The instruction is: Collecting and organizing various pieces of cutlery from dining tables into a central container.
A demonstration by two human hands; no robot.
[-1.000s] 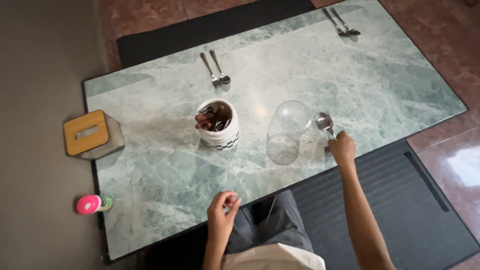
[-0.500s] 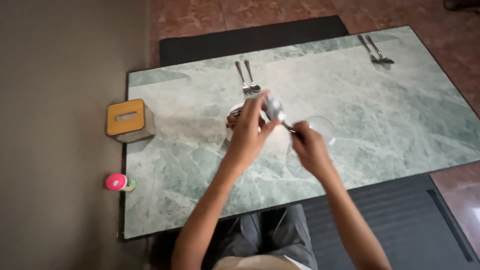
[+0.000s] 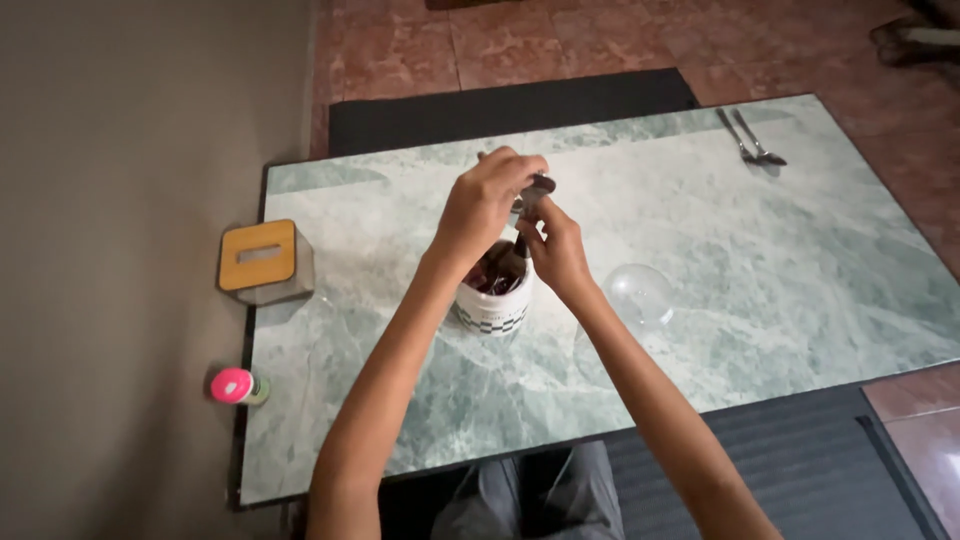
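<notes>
Green marble table [image 3: 800, 260]: both hands meet above a white checkered cup [image 3: 492, 305] of dark utensils, left hand [image 3: 485, 200] and right hand [image 3: 555, 250] pinching a spoon [image 3: 533, 190]. Nearby stand a clear glass [image 3: 640, 297], yellow-topped box [image 3: 262, 260], pink-capped bottle [image 3: 236, 386]; cutlery [image 3: 752, 140] lies well apart.

Soft, even daylight, fairly dim. Faint shadows under hands [image 3: 520, 215] on table [image 3: 800, 260]. Slight motion blur at fingers. Mild wide-angle bend at edges, no glare.
</notes>
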